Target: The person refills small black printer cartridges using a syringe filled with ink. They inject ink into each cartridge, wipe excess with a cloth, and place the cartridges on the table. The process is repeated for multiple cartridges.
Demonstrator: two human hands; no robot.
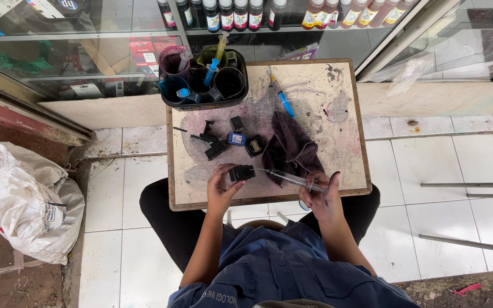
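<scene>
From the head camera, a person sits at a small stained wooden table (338, 97) and looks down at both hands. The left hand (222, 188) is wrapped around a little black ink cartridge (241, 173), holding it just above the near edge of the table. The right hand (322, 197) grips a clear syringe (289, 179) near its back end, fingers curled around it. The syringe's thin tip reaches across to the cartridge and touches its side.

Just behind the syringe lies a dark cloth (291, 145) (crumpled and lumpy). More small black cartridges (229, 141) sit in a bunch in the middle of the table. A second syringe with a blue end (282, 98) lies farther back. At the far left corner stands a black tray of dark cups (203, 80), with syringes poking out of it. Behind the table, ink bottles (281, 12) stand in a row on a glass shelf. A big white sack (29, 199) rests on the floor, well off to the left.
</scene>
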